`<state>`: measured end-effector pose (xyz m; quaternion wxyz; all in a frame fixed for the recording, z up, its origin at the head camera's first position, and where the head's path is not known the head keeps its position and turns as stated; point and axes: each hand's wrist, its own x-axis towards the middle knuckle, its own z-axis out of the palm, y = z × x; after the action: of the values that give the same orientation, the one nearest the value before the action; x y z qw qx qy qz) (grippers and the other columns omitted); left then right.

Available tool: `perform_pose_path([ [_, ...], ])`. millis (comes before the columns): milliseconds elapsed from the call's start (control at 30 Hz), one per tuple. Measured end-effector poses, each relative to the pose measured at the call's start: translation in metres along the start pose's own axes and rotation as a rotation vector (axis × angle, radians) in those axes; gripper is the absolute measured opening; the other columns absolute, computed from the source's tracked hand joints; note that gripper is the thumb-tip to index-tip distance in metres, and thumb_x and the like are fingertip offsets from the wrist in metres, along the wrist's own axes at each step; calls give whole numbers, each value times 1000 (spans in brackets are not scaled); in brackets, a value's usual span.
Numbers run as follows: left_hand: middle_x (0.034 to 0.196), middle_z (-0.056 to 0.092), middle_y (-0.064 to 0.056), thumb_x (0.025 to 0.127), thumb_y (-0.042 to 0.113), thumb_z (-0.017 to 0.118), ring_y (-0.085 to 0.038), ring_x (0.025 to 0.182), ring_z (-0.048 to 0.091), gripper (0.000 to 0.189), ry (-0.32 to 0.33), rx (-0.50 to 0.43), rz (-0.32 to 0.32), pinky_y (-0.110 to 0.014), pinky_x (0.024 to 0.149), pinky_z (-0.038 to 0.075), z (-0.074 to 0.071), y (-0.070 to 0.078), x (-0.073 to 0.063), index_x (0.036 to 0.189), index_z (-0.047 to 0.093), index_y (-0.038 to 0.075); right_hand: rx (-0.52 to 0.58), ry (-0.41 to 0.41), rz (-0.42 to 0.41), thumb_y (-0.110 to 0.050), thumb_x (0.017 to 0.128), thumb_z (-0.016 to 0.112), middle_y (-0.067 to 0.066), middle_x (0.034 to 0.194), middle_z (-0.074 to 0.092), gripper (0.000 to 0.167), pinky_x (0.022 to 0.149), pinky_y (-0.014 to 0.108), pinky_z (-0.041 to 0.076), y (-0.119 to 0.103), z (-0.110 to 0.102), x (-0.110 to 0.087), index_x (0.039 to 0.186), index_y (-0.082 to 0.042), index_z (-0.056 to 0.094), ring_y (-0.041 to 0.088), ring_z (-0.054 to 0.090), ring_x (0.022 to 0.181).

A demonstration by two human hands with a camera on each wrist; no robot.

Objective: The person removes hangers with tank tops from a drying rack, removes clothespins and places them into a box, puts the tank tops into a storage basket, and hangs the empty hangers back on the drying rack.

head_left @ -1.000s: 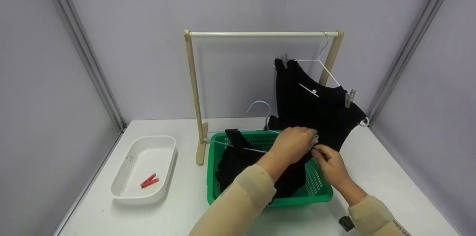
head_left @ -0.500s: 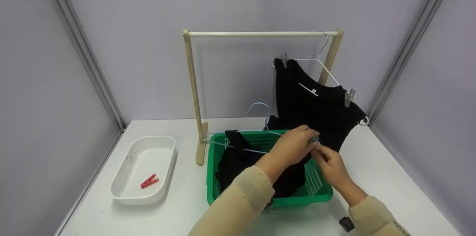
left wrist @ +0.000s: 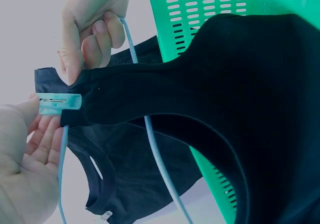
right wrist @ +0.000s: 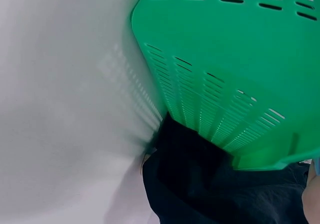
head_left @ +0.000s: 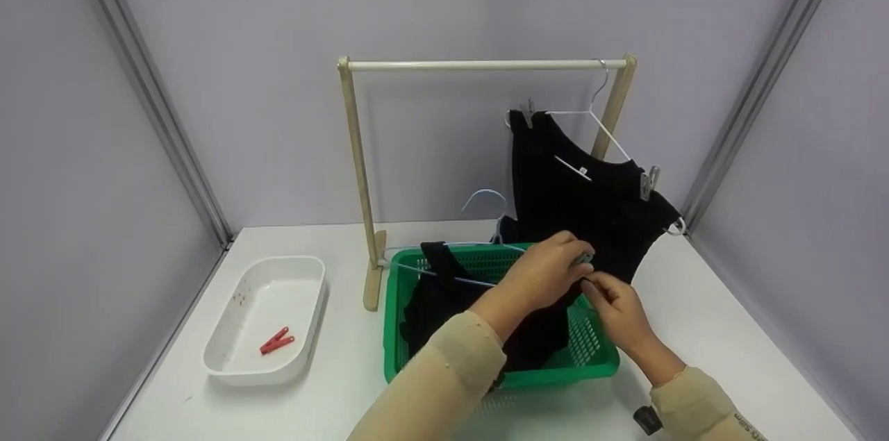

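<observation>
a: pale blue plastic, that peg (left wrist: 59,104) on the shoulder strap of the black top (left wrist: 210,79), over the green basket (head_left: 597,358) near the table's front edge.

b: left hand (head_left: 549,273) curls round strap and blue hanger (left wrist: 150,134); right hand (head_left: 615,302) pinches there too.

a: the peg bites only the strap's tip. i reckon a tug pops it off, and the top slides into the basket.

Nothing really readable here tbh. There's some dark print along the cuff of the beige sleeve (head_left: 701,406), right of the green basket (head_left: 500,378), but it's way too small to make out. The hanging black top (head_left: 576,205) above that basket has a tiny white tag, blank as far as I can tell.
</observation>
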<state>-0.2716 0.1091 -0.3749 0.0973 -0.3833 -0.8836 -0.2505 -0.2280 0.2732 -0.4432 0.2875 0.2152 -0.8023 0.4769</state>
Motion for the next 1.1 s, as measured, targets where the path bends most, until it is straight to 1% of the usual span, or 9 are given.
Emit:
perform_pose_path([
  [233, 110, 64, 6, 100, 22, 62, -1, 93, 60, 22, 104, -71, 113, -8, 86, 46, 3, -8, -3, 121, 70, 17, 18, -4, 19, 13, 95, 55, 8, 65, 54, 15, 52, 27, 39, -1, 1, 0, 93, 6, 69, 2, 44, 58],
  [400, 108, 66, 5, 99, 20, 64, -2, 96, 62, 19, 200, -125, 165, -6, 86, 44, 0, -10, -5, 115, 73, 15, 15, -8, 27, 13, 95, 55, -3, 65, 52, 15, 50, 27, 38, 0, 2, -2, 93, 7, 69, 1, 43, 57],
  [467, 108, 66, 4, 99, 19, 65, -3, 97, 63, 17, 229, -137, 183, -5, 87, 44, -2, -10, -5, 113, 73, 15, 7, -6, 29, 13, 95, 56, -3, 64, 51, 15, 50, 28, 38, 0, 3, -2, 92, 6, 68, 1, 42, 57],
  [533, 108, 67, 4, 98, 19, 65, -3, 98, 63, 17, 247, -142, 194, -5, 88, 44, -3, -10, -5, 112, 74, 14, 1, -4, 27, 13, 95, 56, 2, 64, 52, 14, 51, 27, 38, 1, 2, -3, 92, 6, 68, 1, 43, 58],
  [600, 108, 67, 4, 99, 19, 65, -2, 98, 63, 17, 249, -146, 194, -5, 87, 44, -5, -10, -5, 112, 73, 15, -1, -3, 23, 13, 95, 56, 9, 65, 54, 14, 52, 26, 39, 2, 2, -3, 92, 7, 68, 1, 43, 58],
  [667, 109, 66, 4, 99, 20, 65, -3, 98, 62, 18, 246, -148, 189, -5, 87, 44, -5, -11, -6, 114, 73, 15, -2, -4, 17, 13, 94, 56, 11, 65, 54, 14, 52, 26, 39, 2, 2, -3, 92, 7, 68, 2, 44, 59],
  [833, 113, 62, 2, 100, 25, 61, -7, 99, 62, 26, 182, -169, 135, -9, 87, 46, -10, -13, -10, 123, 67, 14, -11, 0, 22, 13, 94, 56, 10, 65, 53, 15, 52, 26, 38, 3, 1, -3, 92, 4, 69, 2, 43, 58],
  [933, 117, 60, 1, 101, 28, 59, -8, 103, 61, 31, 135, -194, 96, -11, 88, 47, -15, -14, -14, 129, 63, 14, -14, 3, 18, 13, 94, 57, 14, 64, 53, 15, 52, 25, 38, 3, 1, -3, 92, 5, 69, 2, 43, 57],
  [1100, 122, 57, 1, 102, 30, 56, -6, 105, 59, 36, 107, -203, 82, -12, 90, 47, -24, -18, -25, 134, 59, 16, -20, 2, 16, 14, 94, 56, 15, 64, 53, 13, 51, 25, 38, 2, -1, -3, 91, 8, 68, 3, 42, 56],
])
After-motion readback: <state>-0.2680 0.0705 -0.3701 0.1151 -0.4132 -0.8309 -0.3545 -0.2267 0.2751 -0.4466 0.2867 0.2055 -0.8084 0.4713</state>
